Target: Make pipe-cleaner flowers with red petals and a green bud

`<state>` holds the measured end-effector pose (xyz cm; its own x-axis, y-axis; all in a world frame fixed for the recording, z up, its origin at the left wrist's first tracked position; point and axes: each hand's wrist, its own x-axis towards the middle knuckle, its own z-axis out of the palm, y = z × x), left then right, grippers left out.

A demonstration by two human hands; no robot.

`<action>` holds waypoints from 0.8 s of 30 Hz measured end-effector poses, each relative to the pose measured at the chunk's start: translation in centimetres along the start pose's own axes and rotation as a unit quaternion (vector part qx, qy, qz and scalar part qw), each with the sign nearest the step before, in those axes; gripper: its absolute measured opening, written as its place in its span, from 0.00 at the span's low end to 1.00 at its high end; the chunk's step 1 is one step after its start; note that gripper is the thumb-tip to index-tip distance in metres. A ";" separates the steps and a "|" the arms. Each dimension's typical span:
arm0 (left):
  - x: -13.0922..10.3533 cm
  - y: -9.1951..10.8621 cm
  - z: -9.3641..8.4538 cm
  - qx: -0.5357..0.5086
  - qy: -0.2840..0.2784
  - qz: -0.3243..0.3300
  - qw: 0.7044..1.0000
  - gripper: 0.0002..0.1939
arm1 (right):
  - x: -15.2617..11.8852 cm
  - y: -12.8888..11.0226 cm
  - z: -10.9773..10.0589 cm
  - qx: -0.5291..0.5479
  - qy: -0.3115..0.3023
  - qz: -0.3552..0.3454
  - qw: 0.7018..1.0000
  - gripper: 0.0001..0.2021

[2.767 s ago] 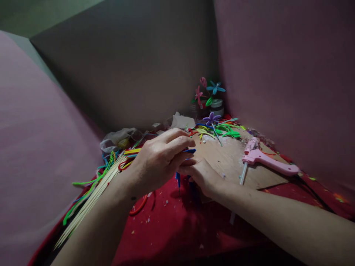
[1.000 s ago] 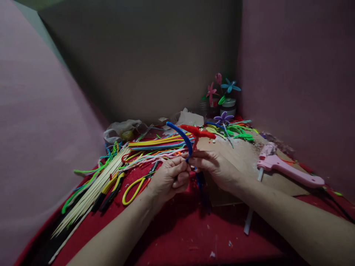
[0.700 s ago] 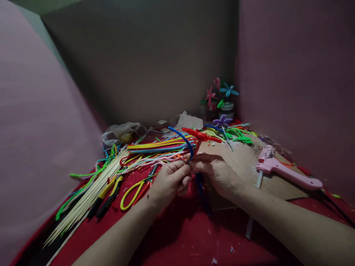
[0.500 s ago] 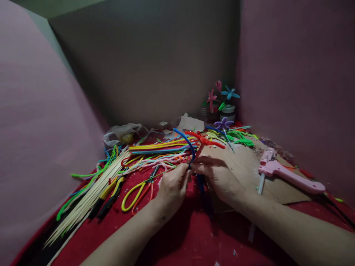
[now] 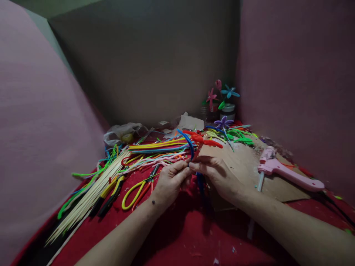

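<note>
My left hand (image 5: pixel 172 180) and my right hand (image 5: pixel 220 175) meet in front of me, fingertips pinched close together. Between them a blue pipe cleaner (image 5: pixel 189 139) curves upward, and blue also hangs below my right fingers. A red pipe-cleaner flower (image 5: pixel 202 140) stands tilted just above my hands, its reddish stem (image 5: pixel 197 151) running down into my right fingers. Where the blue pipe cleaner meets the stem is hidden by my fingertips. Scissors (image 5: pixel 137 194) with yellow and red handles lie left of my left hand.
Pliers (image 5: pixel 111 195) and a bundle of wooden sticks (image 5: pixel 91 195) lie left, near loose pipe cleaners (image 5: pixel 158 149). A pink glue gun (image 5: pixel 291 175) rests on cardboard (image 5: pixel 244 168) at right. Behind are a purple flower (image 5: pixel 223 122), a jar (image 5: pixel 227 111) and a plastic bag (image 5: pixel 122 133).
The red flower has tipped slightly left and lower. The top of the blue pipe cleaner has shifted a little right, and my left hand has turned slightly.
</note>
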<state>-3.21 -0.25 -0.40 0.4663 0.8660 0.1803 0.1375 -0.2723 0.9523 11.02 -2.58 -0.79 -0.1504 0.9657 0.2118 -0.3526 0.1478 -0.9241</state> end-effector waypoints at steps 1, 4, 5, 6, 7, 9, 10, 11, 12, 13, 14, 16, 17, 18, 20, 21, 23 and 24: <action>0.0 -0.1 -0.1 -0.022 -0.006 -0.006 1.000 0.12 | 0.1 -0.1 0.0 0.012 -0.008 0.005 1.000 0.10; -0.1 -0.4 -0.3 -0.083 -0.025 -0.029 0.996 0.10 | 0.3 0.1 -0.3 0.026 0.006 0.018 0.999 0.09; -0.1 -0.4 -0.3 -0.100 -0.031 -0.039 0.994 0.09 | 0.3 0.2 -0.4 0.022 0.013 0.017 1.000 0.09; -0.1 -0.4 -0.3 -0.117 -0.036 -0.048 0.991 0.09 | 0.4 0.2 -0.5 0.017 0.015 0.016 1.000 0.09; -0.2 -0.3 -0.3 -0.135 -0.043 -0.057 0.988 0.09 | 0.4 0.3 -0.7 0.011 0.011 0.013 1.000 0.09; -0.2 -0.2 -0.2 -0.177 -0.052 -0.071 0.980 0.09 | 0.4 0.4 -0.9 0.003 -0.007 0.006 1.000 0.11; -0.2 -0.1 -0.2 -0.200 -0.057 -0.076 0.975 0.09 | 0.4 0.4 -1.0 0.000 -0.017 0.004 1.000 0.11; -0.2 -0.1 -0.1 -0.221 -0.061 -0.081 0.970 0.09 | 0.3 0.4 -1.1 -0.001 -0.023 0.000 1.000 0.12; -0.2 -0.1 -0.1 -0.240 -0.066 -0.086 0.965 0.09 | 0.3 0.4 -1.2 0.000 -0.029 -0.005 1.000 0.12; -0.1 -0.1 -0.1 -0.257 -0.073 -0.089 0.960 0.10 | 0.3 0.4 -1.2 0.001 -0.034 -0.010 0.999 0.12; -0.1 -0.1 -0.1 -0.272 -0.081 -0.092 0.954 0.10 | 0.2 0.4 -1.2 0.002 -0.037 -0.014 0.999 0.11; -0.1 -0.1 -0.1 -0.297 -0.104 -0.099 0.944 0.11 | 0.2 0.3 -1.1 0.003 -0.035 -0.016 0.999 0.10; -0.1 -0.1 -0.1 -0.307 -0.117 -0.100 0.939 0.11 | 0.1 0.3 -1.0 0.004 -0.029 -0.014 0.999 0.08; -0.1 -0.1 -0.2 -0.312 -0.129 -0.101 0.936 0.11 | 0.1 0.3 -0.9 0.005 -0.022 -0.011 1.000 0.07; -0.1 0.0 -0.2 -0.294 -0.137 -0.096 0.941 0.10 | 0.1 0.3 -0.8 0.013 -0.007 -0.015 1.000 0.06; -0.1 0.1 -0.2 -0.264 -0.130 -0.090 0.951 0.09 | 0.2 0.3 -0.7 0.015 0.001 -0.019 1.000 0.06; -0.2 0.2 -0.1 -0.146 -0.087 -0.055 0.984 0.09 | 0.3 0.4 -0.7 0.001 0.024 -0.034 0.999 0.07; -0.2 0.1 0.0 -0.061 -0.051 -0.019 0.997 0.10 | 0.3 0.4 -0.6 -0.014 0.036 -0.041 0.998 0.07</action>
<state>-3.30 -0.47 -0.38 0.5503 0.8259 0.1227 0.0535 -0.1815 0.9819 11.40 -2.04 -1.33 -0.0554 0.9626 0.2653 -0.3345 0.2325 -0.9133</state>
